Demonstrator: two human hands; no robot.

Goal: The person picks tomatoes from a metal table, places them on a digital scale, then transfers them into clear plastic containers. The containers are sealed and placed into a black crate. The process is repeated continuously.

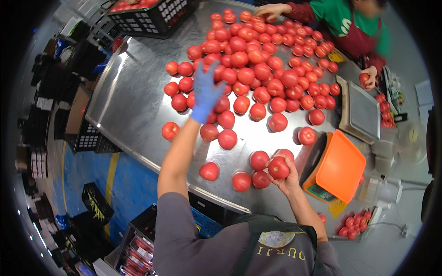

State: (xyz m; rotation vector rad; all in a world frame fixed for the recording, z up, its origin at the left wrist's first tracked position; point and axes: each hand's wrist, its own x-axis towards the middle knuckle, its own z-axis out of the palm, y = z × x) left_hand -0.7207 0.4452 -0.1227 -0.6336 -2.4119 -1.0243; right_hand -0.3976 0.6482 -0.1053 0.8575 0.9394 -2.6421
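Observation:
My left hand (207, 88), in a blue glove, reaches over the near-left edge of a large spread of red tomatoes (246, 76). Its fingers are apart, touching or just above the fruit, and nothing is gripped. A single tomato (279, 168) is in my bare right hand (289, 179), close to the front of the stainless steel table (138, 103). Beneath and beside that hand are several loose tomatoes, one of them (259, 160) just to its left. Another tomato (209, 171) lies alone farther left.
An orange-topped scale (340, 165) stands right of my right hand, with a second scale (364, 107) behind it. A black crate (152, 17) of tomatoes sits at the back left. Across the table, a co-worker's hand (272, 11) touches tomatoes; the other hand (371, 77) holds one.

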